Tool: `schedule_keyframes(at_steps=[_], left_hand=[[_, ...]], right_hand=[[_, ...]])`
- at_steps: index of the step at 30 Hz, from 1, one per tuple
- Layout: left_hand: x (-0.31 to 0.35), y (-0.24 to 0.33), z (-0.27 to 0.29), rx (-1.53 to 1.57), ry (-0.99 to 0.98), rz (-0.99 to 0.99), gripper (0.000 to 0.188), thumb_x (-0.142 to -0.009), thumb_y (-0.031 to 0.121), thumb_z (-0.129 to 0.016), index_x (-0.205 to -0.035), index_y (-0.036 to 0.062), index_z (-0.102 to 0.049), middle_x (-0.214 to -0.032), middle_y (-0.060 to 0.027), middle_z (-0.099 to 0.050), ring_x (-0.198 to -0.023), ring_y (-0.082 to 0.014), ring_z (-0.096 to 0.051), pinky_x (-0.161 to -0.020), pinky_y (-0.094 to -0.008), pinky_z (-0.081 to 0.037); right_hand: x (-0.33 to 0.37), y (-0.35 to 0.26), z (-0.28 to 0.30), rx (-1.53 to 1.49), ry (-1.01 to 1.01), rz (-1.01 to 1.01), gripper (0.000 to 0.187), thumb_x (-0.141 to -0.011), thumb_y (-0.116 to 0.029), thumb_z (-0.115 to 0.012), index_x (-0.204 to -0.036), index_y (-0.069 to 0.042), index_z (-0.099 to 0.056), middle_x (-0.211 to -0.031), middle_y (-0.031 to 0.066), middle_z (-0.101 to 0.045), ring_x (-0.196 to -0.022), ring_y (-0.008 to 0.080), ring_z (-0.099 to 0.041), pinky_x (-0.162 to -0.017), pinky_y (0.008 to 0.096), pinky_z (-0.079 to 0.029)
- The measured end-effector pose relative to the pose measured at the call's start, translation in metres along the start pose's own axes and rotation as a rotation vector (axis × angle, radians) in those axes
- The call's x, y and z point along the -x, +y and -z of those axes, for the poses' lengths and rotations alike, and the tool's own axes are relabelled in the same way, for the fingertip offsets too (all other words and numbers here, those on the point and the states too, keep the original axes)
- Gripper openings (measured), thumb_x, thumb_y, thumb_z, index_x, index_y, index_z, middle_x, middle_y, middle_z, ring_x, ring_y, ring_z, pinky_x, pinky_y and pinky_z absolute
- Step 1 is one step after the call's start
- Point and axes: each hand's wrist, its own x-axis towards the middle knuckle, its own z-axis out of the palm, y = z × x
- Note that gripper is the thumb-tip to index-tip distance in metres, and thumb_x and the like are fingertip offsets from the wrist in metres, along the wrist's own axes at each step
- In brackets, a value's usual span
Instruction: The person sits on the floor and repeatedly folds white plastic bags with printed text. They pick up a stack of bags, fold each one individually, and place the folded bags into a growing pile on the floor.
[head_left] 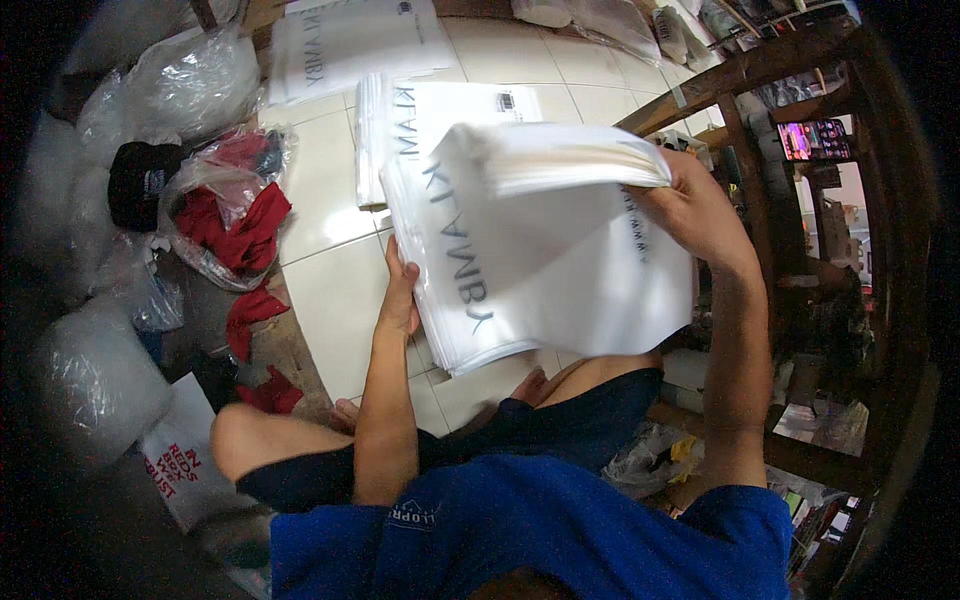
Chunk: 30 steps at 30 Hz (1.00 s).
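Observation:
A thick stack of white plastic bags [560, 270] with dark printing lies across my lap, its far part bent up and over toward me. My right hand [690, 205] grips the stack at its far right corner, where the many sheet edges fan out and blur. At the left edge, my left hand [402, 290] holds the stack, thumb and fingers partly hidden by the sheets. Just beyond it, another pile of white printed bags [450, 105] rests on the tiled floor.
Farther off lies one more pile of white bags [350, 50] on the tiles [335, 300]. Clear plastic sacks [190, 85], red cloth [240, 235] and a black cloth item [143, 185] crowd the left side. A wooden frame [745, 150] stands at the right, with a lit phone [814, 140] beside it.

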Motion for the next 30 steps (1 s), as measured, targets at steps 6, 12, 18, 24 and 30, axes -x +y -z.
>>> schedule_keyframes(at_steps=[6,12,18,24,30], left_hand=[[0.012,-0.025,0.032,-0.089,0.091,0.134,0.083,-0.081,0.003,-0.062,-0.150,0.0126,-0.016,-0.129,-0.0207,-0.048,-0.116,-0.0352,-0.054,-0.091,-0.0466,-0.054],[0.069,0.026,0.033,-0.210,0.141,0.084,0.076,-0.074,0.009,-0.057,-0.144,0.0035,-0.028,-0.123,-0.0244,-0.052,-0.103,-0.0411,-0.062,-0.077,-0.0510,-0.060],[0.073,0.023,0.027,-0.492,0.284,0.071,0.085,-0.076,0.001,-0.062,-0.147,0.0103,-0.016,-0.123,-0.0216,-0.050,-0.103,-0.0307,-0.059,-0.083,-0.0424,-0.056],[0.040,-0.067,0.106,-1.067,0.501,-0.128,0.112,-0.067,0.019,-0.077,-0.150,0.0048,-0.003,-0.134,-0.0274,-0.042,-0.118,-0.0377,-0.050,-0.102,-0.0420,-0.043],[0.031,-0.069,0.054,-1.350,0.594,0.075,0.121,-0.068,0.031,-0.076,-0.151,0.0005,0.006,-0.138,-0.0321,-0.038,-0.125,-0.0407,-0.046,-0.104,-0.0431,-0.041]], right_hand=[[-0.014,0.003,-0.014,0.187,-0.131,0.070,0.025,-0.090,-0.011,-0.056,-0.111,0.002,-0.063,-0.098,0.0109,-0.070,-0.090,0.0180,-0.062,-0.084,0.0328,-0.049],[-0.011,0.088,-0.033,-0.057,-0.085,-0.120,0.036,-0.088,-0.027,-0.060,-0.112,-0.001,-0.066,-0.101,0.0188,-0.070,-0.095,0.0269,-0.066,-0.086,0.0390,-0.049],[0.028,0.284,-0.104,-0.454,-0.140,-0.539,0.057,-0.086,-0.041,-0.066,-0.122,0.003,-0.059,-0.111,0.0170,-0.067,-0.099,0.0261,-0.065,-0.087,0.0410,-0.050],[0.035,0.351,-0.210,-0.297,-0.164,-0.597,0.063,-0.090,-0.035,-0.064,-0.132,0.008,-0.046,-0.126,0.0230,-0.058,-0.115,0.0307,-0.057,-0.099,0.0402,-0.044],[0.043,0.392,-0.216,-0.242,-0.064,-0.564,0.057,-0.092,-0.025,-0.061,-0.135,0.006,-0.039,-0.125,0.0216,-0.058,-0.115,0.0278,-0.056,-0.101,0.0358,-0.042]])
